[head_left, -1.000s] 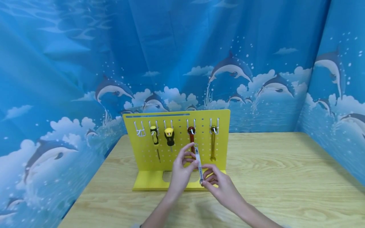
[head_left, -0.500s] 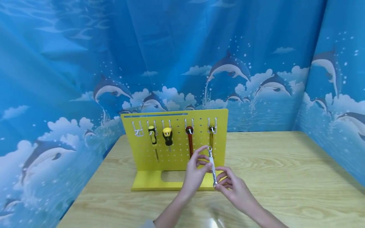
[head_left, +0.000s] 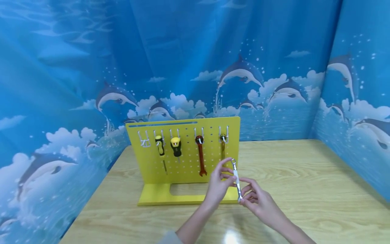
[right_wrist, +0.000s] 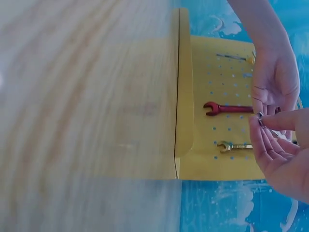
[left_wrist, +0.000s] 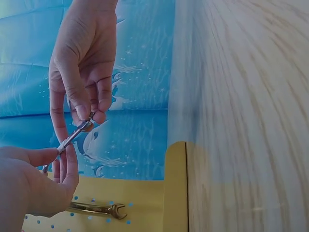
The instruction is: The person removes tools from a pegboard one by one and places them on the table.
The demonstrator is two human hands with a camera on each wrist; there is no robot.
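Standing on wooden table (head_left: 304,189), far left of centre: yellow pegboard (head_left: 182,156) carrying two screwdrivers (head_left: 166,149), red wrench (head_left: 200,156), gold wrench (head_left: 222,146). Holding small silver wrench (head_left: 236,179) upright in the air, just near of the board's right edge. Left hand (head_left: 219,184) pinching upper shaft, fingers curled on it; right hand (head_left: 259,201) pinching lower end, fingertips clamped. Probably best keeping ring end up, steadying both pinches, lining ring squarely with a free hook, avoiding bumping hung tools.
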